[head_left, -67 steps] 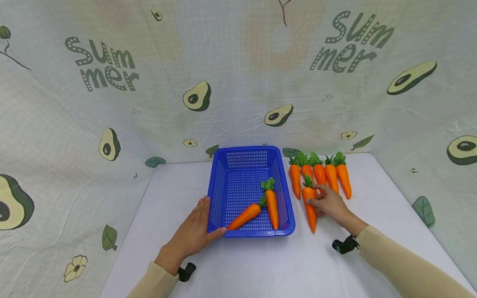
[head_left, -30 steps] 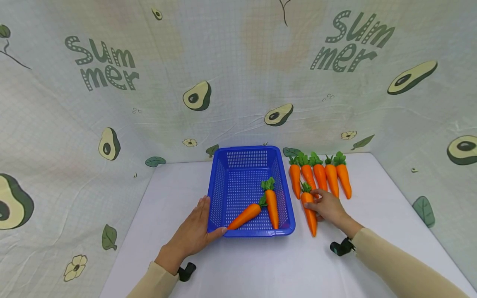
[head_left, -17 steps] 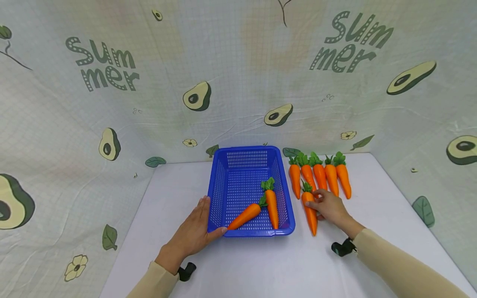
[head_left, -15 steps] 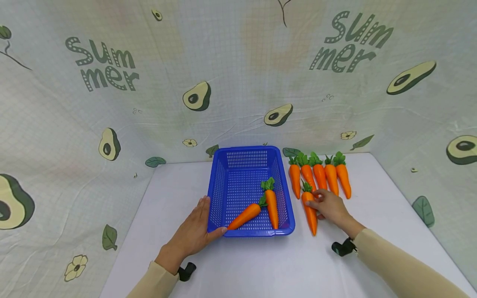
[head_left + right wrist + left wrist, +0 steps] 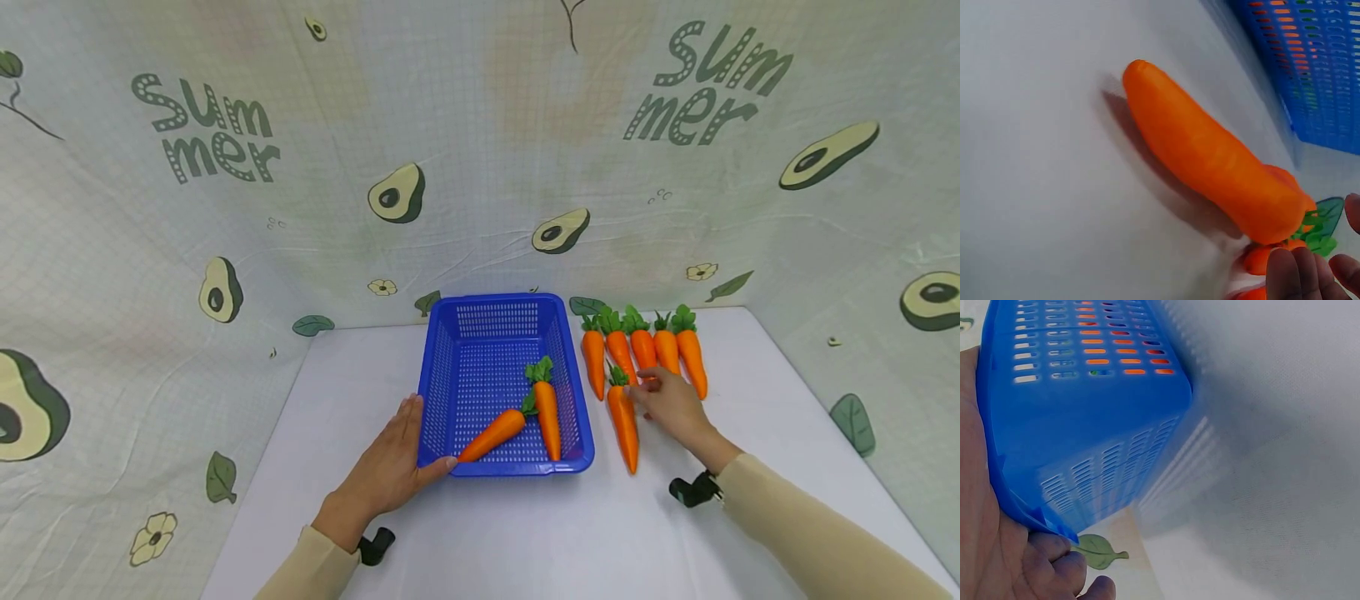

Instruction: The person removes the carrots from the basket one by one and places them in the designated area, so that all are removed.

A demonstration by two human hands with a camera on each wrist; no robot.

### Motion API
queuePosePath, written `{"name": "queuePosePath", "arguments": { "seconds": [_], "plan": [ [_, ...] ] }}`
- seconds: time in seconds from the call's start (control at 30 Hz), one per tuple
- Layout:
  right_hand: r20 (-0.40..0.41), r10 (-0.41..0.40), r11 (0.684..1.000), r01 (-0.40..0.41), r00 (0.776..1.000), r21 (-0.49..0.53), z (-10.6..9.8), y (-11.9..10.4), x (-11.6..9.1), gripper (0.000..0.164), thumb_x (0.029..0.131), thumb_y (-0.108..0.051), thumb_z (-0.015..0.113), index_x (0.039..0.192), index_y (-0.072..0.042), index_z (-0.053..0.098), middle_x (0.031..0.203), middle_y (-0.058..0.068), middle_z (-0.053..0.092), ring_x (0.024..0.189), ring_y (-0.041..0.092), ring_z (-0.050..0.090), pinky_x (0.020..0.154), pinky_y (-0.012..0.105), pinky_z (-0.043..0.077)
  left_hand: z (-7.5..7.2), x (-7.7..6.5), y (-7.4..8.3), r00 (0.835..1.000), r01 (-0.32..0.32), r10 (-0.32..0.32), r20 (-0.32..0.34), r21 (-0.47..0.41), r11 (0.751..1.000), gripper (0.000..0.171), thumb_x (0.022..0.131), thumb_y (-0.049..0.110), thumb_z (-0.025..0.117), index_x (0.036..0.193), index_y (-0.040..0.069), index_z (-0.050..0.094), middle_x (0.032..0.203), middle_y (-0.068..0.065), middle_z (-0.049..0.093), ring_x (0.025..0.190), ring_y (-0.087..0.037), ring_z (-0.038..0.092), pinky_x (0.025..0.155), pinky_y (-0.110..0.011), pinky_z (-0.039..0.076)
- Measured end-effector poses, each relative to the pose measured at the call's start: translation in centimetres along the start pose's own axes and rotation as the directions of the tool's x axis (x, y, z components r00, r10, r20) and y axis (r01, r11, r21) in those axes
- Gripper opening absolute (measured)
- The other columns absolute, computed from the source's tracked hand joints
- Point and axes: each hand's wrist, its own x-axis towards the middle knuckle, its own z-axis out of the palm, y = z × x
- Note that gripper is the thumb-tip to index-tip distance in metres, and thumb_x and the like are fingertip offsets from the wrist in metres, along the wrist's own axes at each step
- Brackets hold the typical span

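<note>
My left hand (image 5: 384, 462) rests along the left rim of a blue perforated plastic basket (image 5: 517, 470), fingers straight, thumb on its near-left corner. Two orange carrots with green tops lie inside, one slanted carrot (image 5: 495, 435) and one nearly upright carrot (image 5: 548, 421). Right of the basket, a single carrot (image 5: 623, 427) lies on the white table in front of a row of carrots. My right hand (image 5: 675, 408) is at this carrot's upper right side. In the right wrist view, thumb and fingers (image 5: 1284, 275) are spread apart beside the leafy end of the carrot (image 5: 1204, 150), holding nothing.
Several carrots (image 5: 691, 360) stand side by side in a row at the table's back right, tops toward the back. A printed cloth (image 5: 465, 242) hangs behind and on both sides. The white table (image 5: 525, 542) extends in front of the basket.
The right hand pulled the single carrot slightly toward the front, then let it go and shifted slightly back and right. The left hand and basket have stayed put.
</note>
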Motion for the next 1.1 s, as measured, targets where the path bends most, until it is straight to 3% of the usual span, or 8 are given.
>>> {"name": "queuePosePath", "arguments": {
  "seconds": [0.17,0.3,0.4,0.6,0.7,0.87,0.93,1.1],
  "plan": [
    [-0.054,-0.042,0.999,0.042,0.998,0.004,-1.1,-2.3,0.5,0.057,0.103,-0.030,0.066,0.141,0.011,0.054,0.114,0.028,0.071,0.080,0.025,0.072,0.070,0.033,0.063,-0.2,-0.1,-0.1,1.000,-0.018,0.018,-0.015,0.009,1.000,0.118,0.094,0.080,0.052,0.168,0.000,0.006,0.176,-0.020,0.011,0.163,-0.037,0.017,0.128,-0.053,0.027],
    [-0.064,-0.062,0.998,0.061,0.996,-0.012,-1.9,-4.9,0.7,0.059,0.105,-0.035,0.064,0.144,0.008,0.054,0.124,0.030,0.068,0.094,0.034,0.073,0.076,0.041,0.064,-0.3,-0.1,-0.1,1.000,-0.021,0.021,-0.016,0.007,1.000,0.118,0.094,0.080,0.052,0.168,-0.001,0.007,0.176,-0.021,0.012,0.163,-0.038,0.017,0.128,-0.054,0.027],
    [-0.059,-0.097,0.995,0.097,0.994,-0.009,-2.1,-7.1,0.8,0.057,0.106,-0.039,0.063,0.143,0.003,0.057,0.126,0.028,0.069,0.094,0.035,0.073,0.073,0.040,0.064,-0.3,-0.2,-0.1,1.000,-0.019,0.019,-0.013,0.008,1.000,0.118,0.094,0.080,0.052,0.168,0.000,0.006,0.177,-0.020,0.012,0.163,-0.037,0.016,0.128,-0.054,0.027],
    [0.075,-0.174,0.984,0.171,0.982,0.046,-0.6,-11.7,0.9,0.049,0.104,-0.034,0.067,0.139,0.000,0.062,0.119,0.022,0.073,0.087,0.027,0.075,0.068,0.034,0.063,-0.4,-0.1,-0.1,1.000,-0.011,0.011,-0.010,0.009,1.000,0.117,0.094,0.078,0.053,0.169,0.001,0.006,0.177,-0.019,0.011,0.164,-0.037,0.016,0.128,-0.054,0.027],
    [0.197,-0.219,0.975,0.209,0.956,0.073,0.9,-13.6,0.8,0.040,0.102,-0.028,0.068,0.132,-0.001,0.066,0.112,0.018,0.073,0.083,0.027,0.073,0.070,0.037,0.064,-0.4,-0.1,-0.1,1.000,-0.008,0.008,-0.012,0.001,1.000,0.117,0.094,0.077,0.055,0.169,0.001,0.006,0.177,-0.019,0.011,0.163,-0.037,0.017,0.128,-0.054,0.027],
    [0.373,-0.283,0.957,0.286,0.884,0.046,3.5,-15.7,0.8,0.027,0.100,-0.021,0.070,0.121,-0.006,0.073,0.101,0.006,0.074,0.081,0.021,0.068,0.073,0.033,0.061,-0.2,-0.1,-0.2,1.000,-0.007,0.007,-0.015,-0.005,1.000,0.117,0.094,0.078,0.055,0.169,0.001,0.006,0.177,-0.019,0.012,0.163,-0.037,0.017,0.128,-0.054,0.027],
    [0.419,-0.294,0.949,0.314,0.859,0.022,4.5,-16.2,0.8,0.024,0.099,-0.020,0.071,0.118,-0.007,0.076,0.102,0.004,0.075,0.083,0.017,0.067,0.074,0.031,0.060,-0.2,0.0,-0.2,1.000,-0.007,0.007,-0.015,-0.002,1.000,0.118,0.094,0.079,0.054,0.169,0.001,0.006,0.177,-0.019,0.012,0.163,-0.037,0.017,0.128,-0.054,0.027],
    [0.487,-0.280,0.942,0.334,0.828,-0.026,6.6,-16.6,0.8,0.018,0.096,-0.016,0.074,0.112,-0.008,0.078,0.104,0.007,0.076,0.085,0.016,0.067,0.077,0.032,0.061,-0.1,0.0,-0.2,1.000,-0.011,0.011,-0.007,-0.017,1.000,0.118,0.094,0.081,0.051,0.169,0.002,0.005,0.177,-0.018,0.010,0.164,-0.036,0.016,0.129,-0.054,0.026]
  ]
}}
